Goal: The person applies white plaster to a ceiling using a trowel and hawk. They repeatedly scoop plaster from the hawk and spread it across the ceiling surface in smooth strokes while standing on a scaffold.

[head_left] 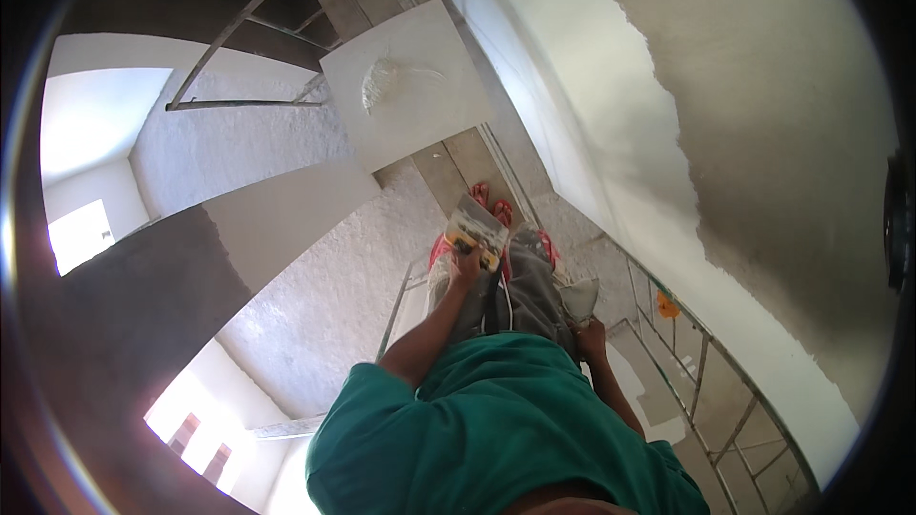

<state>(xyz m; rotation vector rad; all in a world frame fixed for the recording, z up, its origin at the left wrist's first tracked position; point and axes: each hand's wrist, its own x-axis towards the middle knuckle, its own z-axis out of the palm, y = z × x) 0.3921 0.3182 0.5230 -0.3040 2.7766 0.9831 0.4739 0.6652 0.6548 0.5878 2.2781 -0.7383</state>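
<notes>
My left hand [466, 265] grips a wide steel scraper [474, 224] with a yellow-and-black handle and a dirty blade, held in front of my dusty trousers. My right hand [589, 334] is closed at the lower end of a pale grey object [578, 296] beside my right leg; its exact kind is unclear. Feet in red sandals [501, 213] show on grey planks [439, 172]. Beyond them lies a square pale board [439, 124] with wet white paste [386, 86] spread near its middle.
A metal scaffold frame [706, 362] runs along my right, with an orange object [667, 303] by it; another frame [239, 105] rises ahead-left. The right wall [773, 133] is partly white-coated, partly grey. A grey beam [286, 219] crosses at left, near bright window openings [81, 234].
</notes>
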